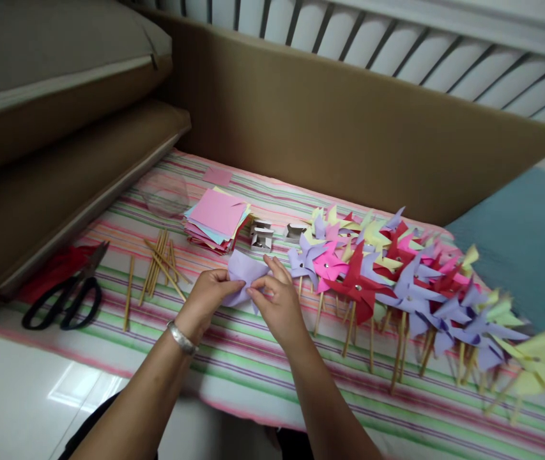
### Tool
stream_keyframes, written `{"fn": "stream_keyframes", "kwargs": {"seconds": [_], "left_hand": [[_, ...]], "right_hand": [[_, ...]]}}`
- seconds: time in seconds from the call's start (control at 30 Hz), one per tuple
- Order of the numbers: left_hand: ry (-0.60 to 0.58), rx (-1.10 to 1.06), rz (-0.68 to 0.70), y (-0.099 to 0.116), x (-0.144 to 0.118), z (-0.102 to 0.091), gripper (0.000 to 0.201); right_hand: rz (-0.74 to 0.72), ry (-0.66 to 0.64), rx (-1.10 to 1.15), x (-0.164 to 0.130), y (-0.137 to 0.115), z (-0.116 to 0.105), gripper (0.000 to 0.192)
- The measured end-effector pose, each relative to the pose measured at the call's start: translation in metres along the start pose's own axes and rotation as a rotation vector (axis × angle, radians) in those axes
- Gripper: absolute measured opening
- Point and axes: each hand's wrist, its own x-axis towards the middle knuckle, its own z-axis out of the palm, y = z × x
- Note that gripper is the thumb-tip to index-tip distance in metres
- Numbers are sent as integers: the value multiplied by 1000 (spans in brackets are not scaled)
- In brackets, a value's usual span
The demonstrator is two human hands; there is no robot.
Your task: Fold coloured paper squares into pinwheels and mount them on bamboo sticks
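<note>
A lavender paper square (pixel 243 265), partly folded, is held up between my two hands over the striped cloth. My left hand (pixel 211 291), with a silver bracelet at the wrist, pinches its left side between thumb and fingers. On the paper's right side, the thumb and index finger of my right hand (pixel 276 297) are pinched together, other fingers raised. Just beyond lies a stack of coloured paper squares (pixel 217 214), pink on top. Two small white boxes (pixel 261 235) stand beside the stack; their contents are too small to make out.
Finished paper pinwheels (pixel 358 287) on sticks crowd the right side. Loose wooden sticks (pixel 160 262), black-handled scissors (pixel 73 291) and red material (pixel 59 271) lie left. A clear plastic bag (pixel 164 191) is behind them. Brown cushions (pixel 85 147) and a brown panel (pixel 324 128) border the cloth (pixel 234 364).
</note>
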Motion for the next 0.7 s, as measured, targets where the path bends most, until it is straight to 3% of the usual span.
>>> {"fn": "stream_keyframes", "kwargs": {"seconds": [0.3, 0.47, 0.6, 0.7], "left_hand": [[-126, 26, -52, -1, 0, -6, 22], [-76, 97, -33, -4, 3, -8, 17], [-82, 151, -48, 0, 2, -5, 13], [-179, 220, -64, 2, -2, -1, 10]], "right_hand": [[75, -41, -17, 1, -1, 0, 4], [79, -30, -17, 1, 0, 0, 3], [118, 38, 99, 3, -3, -13, 36], [255, -100, 296, 4, -3, -24, 52]]}}
